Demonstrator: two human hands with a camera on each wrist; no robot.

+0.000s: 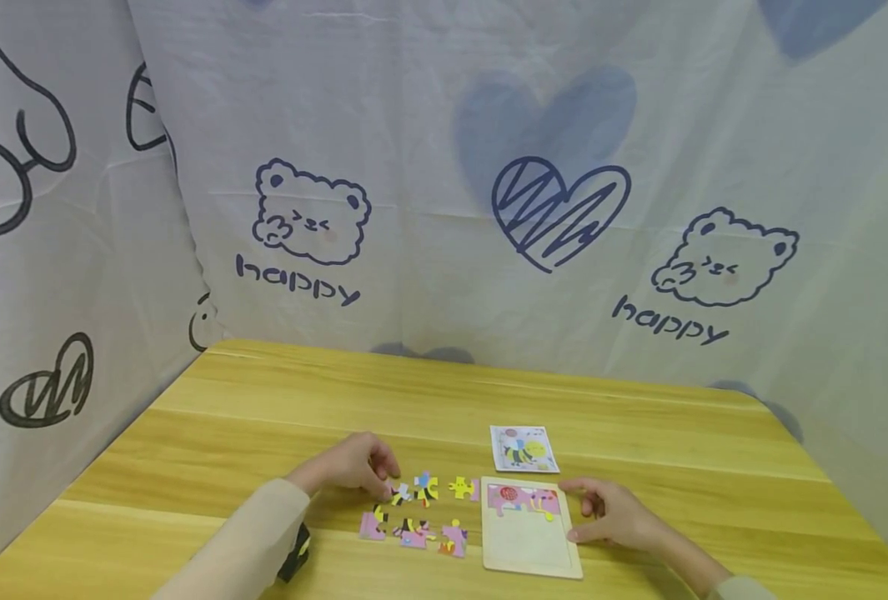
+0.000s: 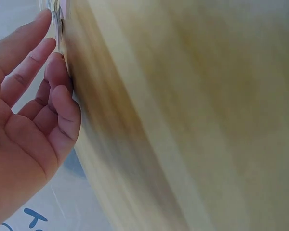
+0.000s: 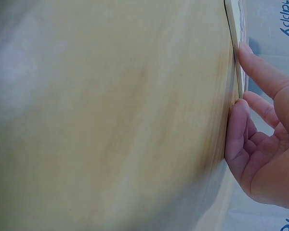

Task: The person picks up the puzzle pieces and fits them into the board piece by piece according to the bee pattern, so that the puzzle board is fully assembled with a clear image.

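In the head view, a wooden puzzle tray (image 1: 531, 546) lies on the table, its top filled with joined pink pieces (image 1: 522, 498). At its right side is my right hand (image 1: 612, 512), with index finger near the upper corner and thumb on the edge; other fingers curl loosely. My left hand (image 1: 355, 463) rests left of the loose pieces, thumb and index apart. Nearest its fingertips is a small white and yellow puzzle piece (image 1: 400, 495); whether they touch it is unclear. Beside it lie a bee-striped piece (image 1: 426, 487) and a yellow piece (image 1: 461, 488). Below sit pink pieces (image 1: 413, 534).
A picture card (image 1: 524, 450) showing a bee lies just behind the tray. Something black and yellow (image 1: 294, 553) shows beside the left sleeve, partly hidden. White printed cloth (image 1: 428, 208) hangs behind the wooden table (image 1: 323, 392) and along its left side.
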